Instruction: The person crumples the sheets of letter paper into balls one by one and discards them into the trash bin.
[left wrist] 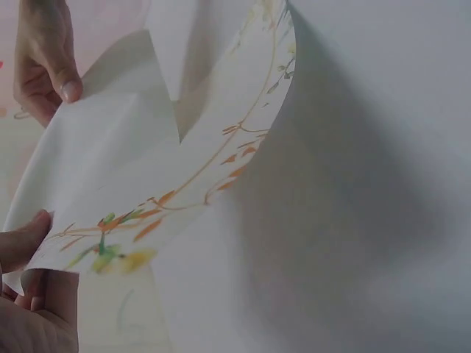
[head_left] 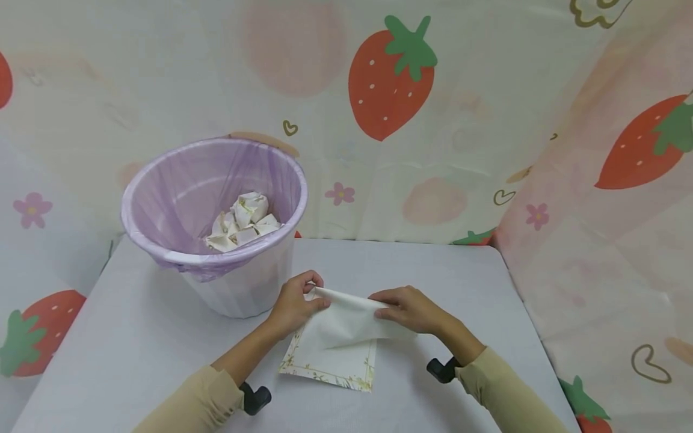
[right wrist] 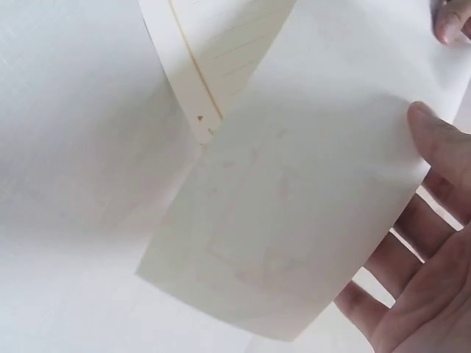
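Note:
A sheet of cream paper (head_left: 338, 334) with a leafy printed border lies on the table, its far edge lifted and curled back toward me. My left hand (head_left: 295, 300) pinches the lifted left corner, and my right hand (head_left: 408, 308) pinches the lifted right corner. In the left wrist view the paper (left wrist: 140, 184) bends over with its flower print showing, held at the lower left by my left hand's thumb (left wrist: 29, 239). The right wrist view shows the paper's blank back (right wrist: 294, 198) with my thumb (right wrist: 441, 140) on top and my fingers (right wrist: 412, 294) under it.
A white bin (head_left: 243, 282) lined with a purple bag stands just left behind the paper, with crumpled paper balls (head_left: 243, 222) inside. The grey table (head_left: 460, 282) ends near strawberry-print cloth walls at the back and right.

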`<state>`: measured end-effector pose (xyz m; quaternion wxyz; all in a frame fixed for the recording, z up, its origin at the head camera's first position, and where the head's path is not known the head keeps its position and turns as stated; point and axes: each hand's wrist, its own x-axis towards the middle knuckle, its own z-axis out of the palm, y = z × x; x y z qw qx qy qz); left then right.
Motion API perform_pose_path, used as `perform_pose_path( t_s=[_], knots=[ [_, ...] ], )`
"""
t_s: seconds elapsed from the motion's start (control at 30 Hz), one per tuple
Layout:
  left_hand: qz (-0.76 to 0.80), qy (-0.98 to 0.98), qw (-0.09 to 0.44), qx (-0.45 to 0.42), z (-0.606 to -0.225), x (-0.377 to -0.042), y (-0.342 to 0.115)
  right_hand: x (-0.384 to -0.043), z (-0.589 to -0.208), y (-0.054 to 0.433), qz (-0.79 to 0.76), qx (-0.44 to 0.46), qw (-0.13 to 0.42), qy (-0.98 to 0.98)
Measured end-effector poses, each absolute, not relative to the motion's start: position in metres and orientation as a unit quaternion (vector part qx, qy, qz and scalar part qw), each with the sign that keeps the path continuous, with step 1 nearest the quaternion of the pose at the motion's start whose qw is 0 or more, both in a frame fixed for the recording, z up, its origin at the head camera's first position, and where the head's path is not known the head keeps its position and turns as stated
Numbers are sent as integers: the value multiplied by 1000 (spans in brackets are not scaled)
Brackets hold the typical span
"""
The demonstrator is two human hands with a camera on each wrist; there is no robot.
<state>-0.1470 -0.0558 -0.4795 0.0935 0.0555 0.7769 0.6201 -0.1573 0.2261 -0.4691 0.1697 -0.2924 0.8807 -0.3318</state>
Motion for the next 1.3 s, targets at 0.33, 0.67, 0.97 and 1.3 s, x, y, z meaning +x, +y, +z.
perform_pose_path(
  t_s=[0.33,0.67,0.97,1.3],
  knots=[
    [605,791,61,71,-474,-149,-55,-161,-454,211,-259,-334,110,900],
    [606,788,21,110,-477,-150,-51,-164,-454,197,-241,-294,59,923],
    [591,796,-7,126,-476,-148,-44,-166,-455,193,-315,-262,91,908],
    [587,797,-16,141,-468,-145,-44,-170,-447,197,-444,-224,177,849]
  ],
)
